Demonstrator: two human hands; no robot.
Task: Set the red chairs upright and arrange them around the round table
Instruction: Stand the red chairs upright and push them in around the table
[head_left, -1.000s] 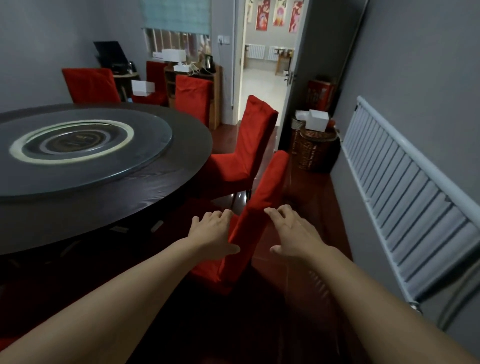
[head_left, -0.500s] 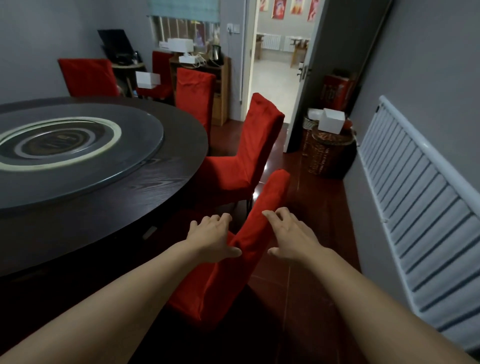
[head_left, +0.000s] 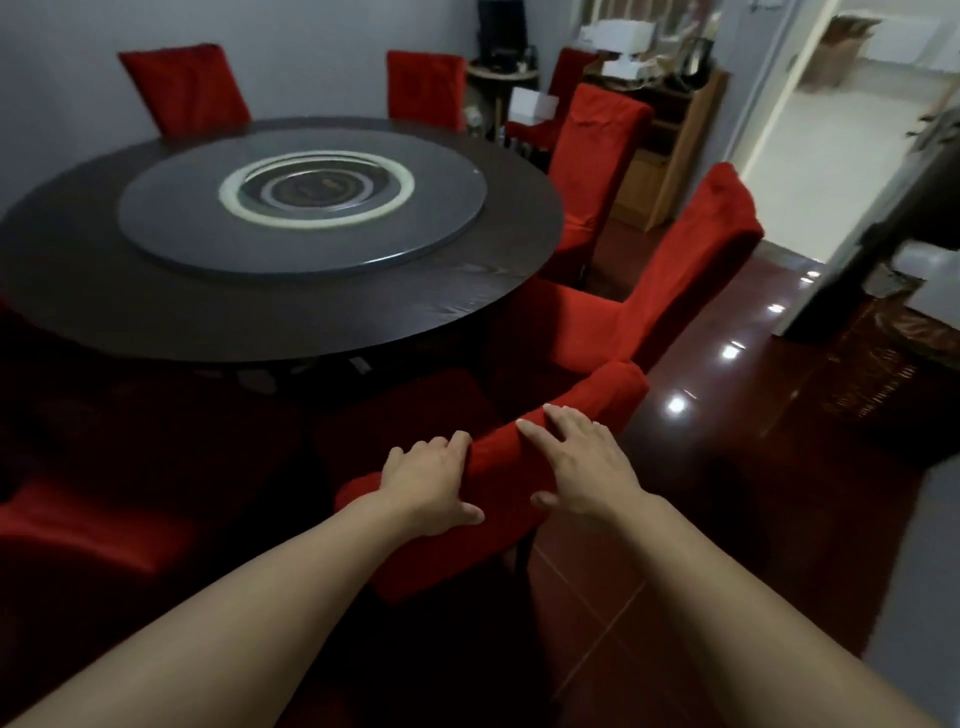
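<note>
The round dark table with a grey turntable fills the upper left. A red chair stands upright at its near right edge, seat toward the table. My left hand grips the top of its backrest, fingers curled over the far side and thumb on the near face. My right hand rests on the same top edge with fingers nearly straight. More red chairs stand upright around the table: one at the right, one behind it, two at the far side, one near left.
A wooden cabinet with white boxes stands at the back right beside an open doorway. A wicker basket sits on the glossy red floor at the right. Another red chair stands by the cabinet.
The chair in my hands has come up from a lean to upright and swung to face the table. My view has turned left toward the table. Both hands stayed on the backrest.
</note>
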